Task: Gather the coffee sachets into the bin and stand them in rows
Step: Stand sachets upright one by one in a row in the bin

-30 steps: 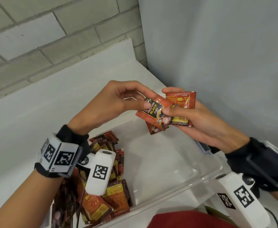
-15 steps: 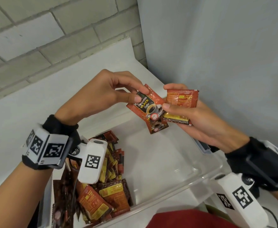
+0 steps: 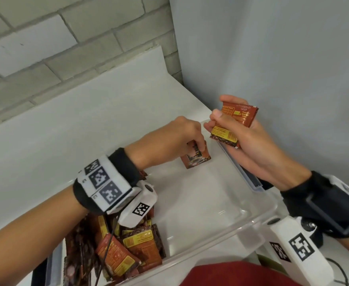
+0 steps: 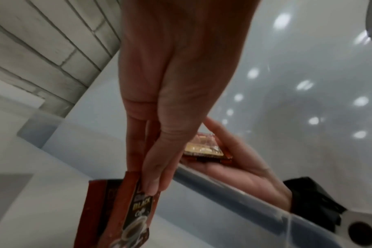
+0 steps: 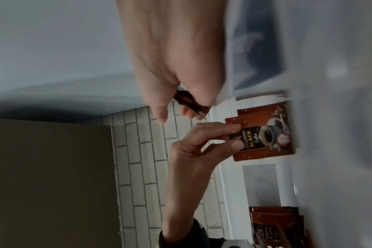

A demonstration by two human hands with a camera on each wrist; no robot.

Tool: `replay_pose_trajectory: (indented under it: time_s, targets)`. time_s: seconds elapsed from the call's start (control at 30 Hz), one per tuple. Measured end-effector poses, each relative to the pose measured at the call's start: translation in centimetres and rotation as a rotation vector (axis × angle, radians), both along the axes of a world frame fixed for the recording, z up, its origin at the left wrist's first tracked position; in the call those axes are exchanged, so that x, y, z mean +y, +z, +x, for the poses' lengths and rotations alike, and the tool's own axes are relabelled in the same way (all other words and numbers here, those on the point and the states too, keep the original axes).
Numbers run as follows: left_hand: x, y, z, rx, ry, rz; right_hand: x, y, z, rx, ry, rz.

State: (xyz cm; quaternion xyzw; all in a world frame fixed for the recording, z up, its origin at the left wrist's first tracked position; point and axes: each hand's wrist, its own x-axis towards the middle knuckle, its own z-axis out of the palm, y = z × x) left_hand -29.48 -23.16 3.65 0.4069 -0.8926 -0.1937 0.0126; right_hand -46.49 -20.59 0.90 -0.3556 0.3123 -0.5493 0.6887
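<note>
Lying nearest me, in the near left corner of the clear plastic bin (image 3: 217, 234), is a loose pile of red-brown foil coffee sachets with yellow label panels (image 3: 128, 250), some flat, some leaning on one another. My left wrist, with its white tagged camera block, hangs over that pile. The rest of the bin floor towards the right wall shows bare plastic.

Farther in, at the bin's far end, my left hand (image 3: 175, 141) reaches down with thumb and fingers pinched on the top edge of one or two red-brown sachets printed with a black coffee cup (image 3: 196, 158). From the left wrist camera a second sachet edge shows just behind the front one (image 4: 125, 209), so I cannot tell the exact count. In the right wrist view the lower edge of these sachets (image 5: 263, 134) seems to meet the bin floor, upright, close to the far wall.

Above the bin's far right corner, my right hand (image 3: 252, 141) is clear of the plastic, palm up. Its thumb and curled fingers clamp a small stack of red-orange sachets with yellow text panels (image 3: 233, 122), back sides towards me.

The bin sits on a white worktop (image 3: 66, 131) that runs into a corner where a grey brick wall (image 3: 45, 38) meets a plain pale wall.
</note>
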Motion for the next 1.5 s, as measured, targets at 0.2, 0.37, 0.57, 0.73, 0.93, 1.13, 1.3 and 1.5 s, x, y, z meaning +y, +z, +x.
replay_pose_trajectory:
  time_s: [0.2, 0.37, 0.57, 0.73, 0.93, 1.13, 1.3, 1.5]
  targets:
    - [-0.1, -1.3, -0.7, -0.059, -0.060, -0.029, 0.1, 0.2, 0.0, -0.001, 0.002, -0.004]
    - [-0.1, -2.2, -0.6, -0.059, -0.062, -0.098, 0.1, 0.2, 0.0, 0.002, 0.010, -0.009]
    - [0.1, -2.8, -0.8, -0.099, -0.047, -0.222, 0.1, 0.4, 0.0, -0.024, -0.008, 0.010]
    - [0.8, -2.8, -0.9, -0.109, -0.032, -0.253, 0.1, 0.4, 0.0, -0.043, -0.026, 0.037]
    - [1.1, -2.8, -1.0, -0.126, -0.020, -0.284, 0.1, 0.6, 0.1, -0.071, -0.046, 0.068]
    - [0.9, -3.0, -0.7, -0.068, -0.009, -0.328, 0.1, 0.8, 0.1, -0.098, -0.059, 0.102]
    - [0.4, -1.4, 0.3, 0.060, 0.027, -0.294, 0.2, 1.1, -0.1, -0.171, -0.013, 0.144]
    - [0.5, 1.6, 1.4, 0.285, 0.228, -0.282, 0.4, 0.8, -0.7, -0.297, 0.151, 0.174]
